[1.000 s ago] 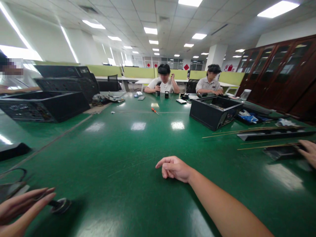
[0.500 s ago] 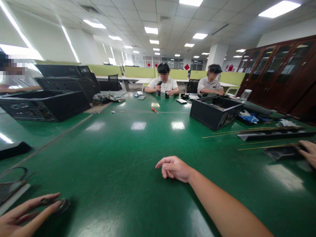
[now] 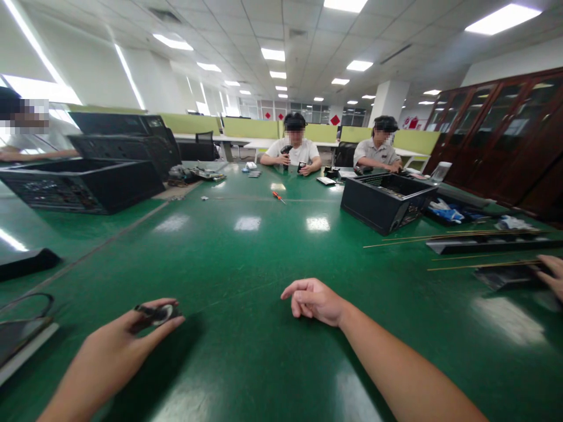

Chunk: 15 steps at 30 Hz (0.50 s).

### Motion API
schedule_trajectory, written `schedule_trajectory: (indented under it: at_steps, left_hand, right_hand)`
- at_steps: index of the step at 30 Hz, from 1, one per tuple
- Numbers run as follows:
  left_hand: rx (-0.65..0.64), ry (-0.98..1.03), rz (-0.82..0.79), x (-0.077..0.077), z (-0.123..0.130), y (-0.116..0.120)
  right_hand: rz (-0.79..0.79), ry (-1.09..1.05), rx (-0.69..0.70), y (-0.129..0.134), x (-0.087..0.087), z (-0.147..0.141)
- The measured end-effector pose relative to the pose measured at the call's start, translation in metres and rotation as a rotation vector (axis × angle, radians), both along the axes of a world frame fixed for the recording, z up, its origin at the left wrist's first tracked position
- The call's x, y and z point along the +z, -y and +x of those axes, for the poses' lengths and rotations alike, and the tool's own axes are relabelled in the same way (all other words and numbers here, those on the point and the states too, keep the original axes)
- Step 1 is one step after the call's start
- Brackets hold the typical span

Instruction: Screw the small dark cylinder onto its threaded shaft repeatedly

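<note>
In the head view, my left hand is raised over the green table at the lower left. Its thumb and fingers pinch a small dark object with a pale ring-shaped end; its exact kind is unclear. My right hand rests near the middle of the table, holding nothing. Its index finger points left, and the other fingers are loosely bent.
An open black computer case stands right of centre, another at left. An orange screwdriver lies mid-table. Thin brass-coloured rods lie at right, near another person's hand. Several people sit around the table.
My left hand has moved right and up from the lower left corner, carrying the dark object. My right hand stays where it was.
</note>
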<state>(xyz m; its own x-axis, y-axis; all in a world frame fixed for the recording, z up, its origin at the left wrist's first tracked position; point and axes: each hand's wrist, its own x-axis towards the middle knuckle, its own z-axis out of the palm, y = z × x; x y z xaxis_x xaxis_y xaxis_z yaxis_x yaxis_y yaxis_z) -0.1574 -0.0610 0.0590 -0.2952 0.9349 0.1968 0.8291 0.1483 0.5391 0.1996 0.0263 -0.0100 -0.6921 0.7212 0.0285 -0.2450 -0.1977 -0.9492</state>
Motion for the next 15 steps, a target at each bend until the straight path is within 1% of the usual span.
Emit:
schedule_trajectory:
  at_steps: [1,2,5,7,9,12,15]
  left_hand:
    - [-0.041,0.035,-0.016,0.003,0.014,-0.010]
    - [-0.108,0.080,-0.010,0.005,0.030,-0.021]
    - [-0.324,0.196,0.085,0.007,0.084,-0.053]
    - [-0.461,0.303,0.108,0.000,0.116,-0.072]
    - [-0.547,0.365,0.059,-0.012,0.139,-0.085]
    - [-0.603,0.399,0.048,-0.030,0.155,-0.092]
    - [-0.647,0.363,0.080,-0.042,0.154,-0.090]
  right_hand:
    - [0.003,0.001,-0.017,0.000,0.000,0.000]
    - [0.008,0.003,-0.046,0.000,-0.001,-0.001]
    - [0.064,0.007,-0.223,-0.003,-0.003,-0.001]
    - [0.123,0.004,-0.362,-0.007,-0.005,0.000]
    - [0.179,0.022,-0.458,-0.010,-0.007,0.000]
    - [0.250,0.113,-0.509,-0.012,-0.011,0.002]
    - [0.293,0.209,-0.476,-0.012,-0.013,0.002]
